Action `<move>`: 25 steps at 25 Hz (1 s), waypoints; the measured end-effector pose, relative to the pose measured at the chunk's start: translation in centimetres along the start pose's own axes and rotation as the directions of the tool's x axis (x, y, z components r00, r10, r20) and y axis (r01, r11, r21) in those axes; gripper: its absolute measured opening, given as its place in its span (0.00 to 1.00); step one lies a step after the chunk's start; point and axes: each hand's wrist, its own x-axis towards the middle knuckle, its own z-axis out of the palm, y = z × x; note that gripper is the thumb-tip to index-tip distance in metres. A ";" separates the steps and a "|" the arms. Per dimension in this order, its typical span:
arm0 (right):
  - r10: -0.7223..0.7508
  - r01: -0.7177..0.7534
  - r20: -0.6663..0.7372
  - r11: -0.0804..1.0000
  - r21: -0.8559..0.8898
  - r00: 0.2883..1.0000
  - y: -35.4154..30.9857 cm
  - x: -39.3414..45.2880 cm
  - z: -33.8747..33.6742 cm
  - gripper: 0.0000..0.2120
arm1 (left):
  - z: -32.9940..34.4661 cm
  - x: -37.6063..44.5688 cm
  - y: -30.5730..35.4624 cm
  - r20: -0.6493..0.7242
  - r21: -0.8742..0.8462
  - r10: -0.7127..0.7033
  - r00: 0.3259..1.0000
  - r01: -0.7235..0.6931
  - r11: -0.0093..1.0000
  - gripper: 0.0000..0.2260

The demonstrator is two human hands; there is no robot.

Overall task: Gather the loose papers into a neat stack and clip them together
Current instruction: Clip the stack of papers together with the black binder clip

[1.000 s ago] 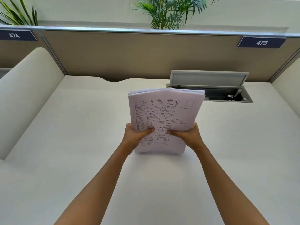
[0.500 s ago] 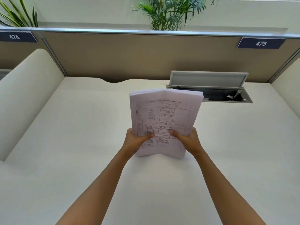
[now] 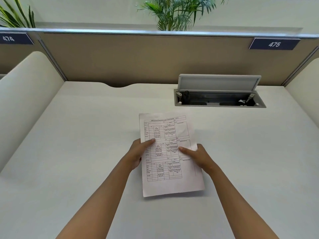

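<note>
A stack of white papers with printed tables on the top sheet lies nearly flat over the white desk, its near edge toward me and slightly skewed. My left hand grips the stack's left edge, thumb on the top sheet. My right hand grips the right edge, thumb resting on the page. The sheets look aligned into one block. No clip is visible anywhere in view.
An open cable hatch with its raised grey lid sits in the desk at the back right. A tan partition with number signs closes off the back. Cream side dividers stand left and right.
The stack stood upright on its bottom edge on the desk before. Now both hands have tipped it back toward me so it lies nearly flat, lower in view.
</note>
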 end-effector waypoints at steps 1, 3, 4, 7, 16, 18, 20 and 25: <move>0.006 -0.006 0.003 1.000 -0.006 1.000 0.1 -0.1 0.0 0.16 | 0.0 0.4 0.4 -0.017 -0.012 0.008 1.000 -0.008 1.000 0.13; 0.007 -0.007 0.020 1.000 -0.013 1.000 0.4 -0.3 0.1 0.16 | 0.0 1.1 1.4 -0.048 -0.031 0.020 0.999 -0.022 0.999 0.12; 0.007 -0.007 0.026 1.000 -0.013 1.000 0.5 -0.4 0.1 0.16 | 0.1 1.4 1.8 -0.062 -0.039 0.024 0.998 -0.026 0.999 0.12; 0.014 -0.013 0.029 1.000 -0.015 0.999 0.6 -0.7 0.2 0.15 | 0.1 2.3 2.9 -0.107 -0.064 0.011 0.994 -0.018 0.998 0.11; 0.053 -0.052 0.029 0.998 -0.017 0.998 1.2 -0.8 -0.3 0.17 | 0.5 3.2 2.6 -0.150 -0.136 0.035 0.988 -0.055 0.989 0.15; 0.066 -0.066 0.005 0.996 -0.055 0.998 1.0 -0.7 -0.5 0.15 | 0.6 3.3 2.3 -0.178 -0.137 0.051 0.983 -0.076 0.988 0.15; 0.036 -0.044 -0.064 0.991 -0.128 0.997 0.5 -0.8 -0.7 0.13 | 0.6 3.5 2.1 -0.213 -0.141 0.050 0.976 -0.082 0.987 0.15; -0.070 -0.037 -0.532 0.981 -0.188 0.844 -0.5 -0.1 -2.9 0.18 | 0.6 3.4 1.5 -0.230 -0.106 0.064 0.971 -0.090 0.990 0.13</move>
